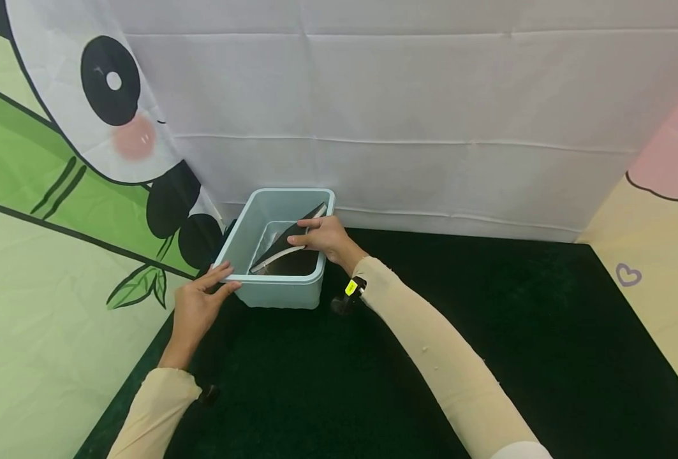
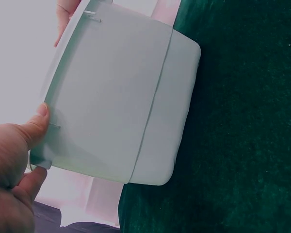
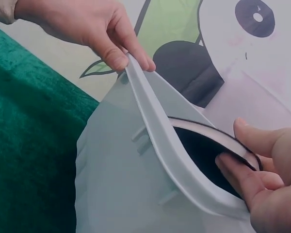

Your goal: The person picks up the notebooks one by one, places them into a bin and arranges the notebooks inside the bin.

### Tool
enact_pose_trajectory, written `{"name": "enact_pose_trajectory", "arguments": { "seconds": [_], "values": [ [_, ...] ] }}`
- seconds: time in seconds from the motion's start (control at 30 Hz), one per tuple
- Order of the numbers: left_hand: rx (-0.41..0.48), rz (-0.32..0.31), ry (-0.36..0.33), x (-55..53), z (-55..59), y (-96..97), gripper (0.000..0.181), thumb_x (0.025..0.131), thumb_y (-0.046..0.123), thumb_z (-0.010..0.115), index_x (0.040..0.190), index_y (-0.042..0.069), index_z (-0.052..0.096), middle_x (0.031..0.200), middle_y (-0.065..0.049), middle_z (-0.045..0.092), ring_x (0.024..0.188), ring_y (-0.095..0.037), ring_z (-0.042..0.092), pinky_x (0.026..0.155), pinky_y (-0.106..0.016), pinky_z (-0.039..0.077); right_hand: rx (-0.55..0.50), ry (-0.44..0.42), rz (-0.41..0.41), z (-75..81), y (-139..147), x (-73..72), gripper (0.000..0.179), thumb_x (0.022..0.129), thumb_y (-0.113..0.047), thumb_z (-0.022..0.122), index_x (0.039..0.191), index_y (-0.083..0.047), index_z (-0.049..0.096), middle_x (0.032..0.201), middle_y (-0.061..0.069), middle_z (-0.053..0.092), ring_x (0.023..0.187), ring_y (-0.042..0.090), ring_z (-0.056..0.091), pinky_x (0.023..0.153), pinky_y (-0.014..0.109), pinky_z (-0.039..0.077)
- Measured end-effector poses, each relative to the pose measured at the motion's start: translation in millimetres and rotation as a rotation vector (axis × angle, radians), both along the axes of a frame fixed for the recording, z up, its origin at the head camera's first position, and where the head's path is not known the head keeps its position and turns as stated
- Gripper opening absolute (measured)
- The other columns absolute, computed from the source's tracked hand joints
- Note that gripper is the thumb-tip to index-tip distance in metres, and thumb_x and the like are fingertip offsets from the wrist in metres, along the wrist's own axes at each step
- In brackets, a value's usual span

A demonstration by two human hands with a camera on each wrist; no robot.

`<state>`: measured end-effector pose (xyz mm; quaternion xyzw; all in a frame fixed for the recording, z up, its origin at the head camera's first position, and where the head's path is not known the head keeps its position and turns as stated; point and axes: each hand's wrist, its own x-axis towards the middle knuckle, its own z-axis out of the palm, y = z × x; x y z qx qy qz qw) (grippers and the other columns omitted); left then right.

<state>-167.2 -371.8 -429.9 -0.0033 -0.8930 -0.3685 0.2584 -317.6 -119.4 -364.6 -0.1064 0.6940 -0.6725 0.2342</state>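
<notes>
A pale blue-green plastic bin (image 1: pixel 278 294) stands against the white backdrop at the left. My left hand (image 1: pixel 197 306) pinches its rim at the near left corner, thumb on the outside in the left wrist view. Inside the bin, a dark, flat item with a white edge band (image 1: pixel 293 262) leans at a slant; its exact kind is unclear. My right hand (image 1: pixel 328 239) reaches over the right rim and grips this item by its white edge (image 3: pixel 213 133), fingers against the dark side. Something clear and shiny (image 1: pixel 271 241) lies beside it, partly hidden.
Dark green cloth (image 1: pixel 430 331) covers the table. A white backdrop (image 1: pixel 402 95) rises right behind the bin, and a cartoon panda panel (image 1: pixel 57 255) closes off the left side. A yellow and pink panel (image 1: pixel 654 223) stands at the right.
</notes>
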Motion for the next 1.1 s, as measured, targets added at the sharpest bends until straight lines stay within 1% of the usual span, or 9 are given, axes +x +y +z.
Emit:
{"name": "enact_pose_trajectory", "arguments": {
  "seconds": [0.17,0.3,0.47,0.57,0.63,0.73,0.83,0.97,1.1],
  "values": [
    [-0.004,-0.001,-0.002,-0.2,0.2,0.5,0.040,0.090,0.020,0.080,0.125,0.002,0.072,0.135,-0.009,0.067,0.137,-0.034,0.052,0.104,-0.054,0.044,-0.008,0.004,0.026,-0.6,-2,0.8,0.053,0.089,-0.001,0.078,0.139,0.000,0.061,0.140,0.021,0.058,0.114,0.029,0.070,0.102,0.041,0.054],
    [-0.002,-0.003,-0.011,-0.2,0.8,0.6,0.040,0.091,0.021,0.079,0.125,0.002,0.072,0.136,-0.009,0.066,0.137,-0.034,0.051,0.104,-0.055,0.044,0.026,-0.009,0.082,2.8,0,3.7,0.053,0.092,-0.004,0.075,0.142,0.000,0.057,0.131,0.020,0.065,0.115,0.031,0.070,0.101,0.040,0.054],
    [0.003,-0.005,-0.016,-1.2,1.3,-0.3,0.040,0.091,0.022,0.079,0.126,0.003,0.072,0.136,-0.009,0.066,0.138,-0.035,0.051,0.105,-0.056,0.044,0.075,-0.027,0.151,9.1,4,6.4,0.052,0.095,-0.007,0.073,0.144,-0.001,0.055,0.135,0.018,0.065,0.120,0.032,0.067,0.105,0.041,0.051],
    [0.001,-0.008,-0.010,-2.2,0.6,-0.2,0.040,0.091,0.022,0.079,0.125,0.003,0.072,0.136,-0.009,0.066,0.137,-0.035,0.051,0.105,-0.055,0.044,0.082,-0.015,0.151,12.3,7,7.1,0.048,0.097,-0.006,0.070,0.143,-0.001,0.056,0.138,0.019,0.063,0.125,0.034,0.064,0.110,0.043,0.047],
    [0.000,-0.009,-0.007,-2.6,0.2,-0.1,0.039,0.091,0.021,0.079,0.125,0.002,0.072,0.136,-0.009,0.066,0.137,-0.034,0.052,0.104,-0.055,0.044,0.082,-0.003,0.141,13.8,10,6.8,0.046,0.099,-0.007,0.068,0.143,-0.001,0.057,0.140,0.019,0.061,0.127,0.033,0.063,0.110,0.043,0.047],
    [-0.001,-0.015,-0.006,-4.7,-0.4,1.0,0.039,0.091,0.021,0.079,0.125,0.002,0.072,0.135,-0.009,0.066,0.137,-0.034,0.052,0.104,-0.054,0.044,0.073,0.022,0.132,16.6,22,6.6,0.043,0.100,-0.010,0.066,0.142,-0.002,0.058,0.141,0.017,0.061,0.125,0.030,0.064,0.107,0.040,0.050],
    [0.003,-0.022,-0.009,-6.5,-0.6,2.2,0.040,0.090,0.021,0.079,0.125,0.002,0.072,0.136,-0.009,0.066,0.137,-0.034,0.051,0.104,-0.055,0.043,0.054,0.051,0.149,20.3,40,8.9,0.042,0.101,-0.014,0.066,0.141,-0.003,0.059,0.141,0.016,0.062,0.125,0.030,0.064,0.104,0.039,0.053],
    [0.004,-0.028,-0.013,-8.7,-0.8,3.4,0.041,0.090,0.022,0.080,0.126,0.002,0.072,0.136,-0.009,0.066,0.138,-0.034,0.050,0.105,-0.056,0.043,-0.002,0.101,0.174,24.0,69,18.2,0.042,0.102,-0.016,0.066,0.141,-0.003,0.059,0.142,0.015,0.060,0.130,0.034,0.060,0.106,0.042,0.051],
    [0.009,-0.039,-0.024,-9.9,-0.7,3.6,0.044,0.091,0.024,0.079,0.129,0.002,0.070,0.139,-0.011,0.064,0.140,-0.035,0.048,0.104,-0.056,0.043,-0.093,0.167,0.172,25.1,102,31.4,0.041,0.105,-0.016,0.060,0.142,0.001,0.056,0.144,0.020,0.057,0.134,0.037,0.056,0.108,0.045,0.049]
  ]
}}
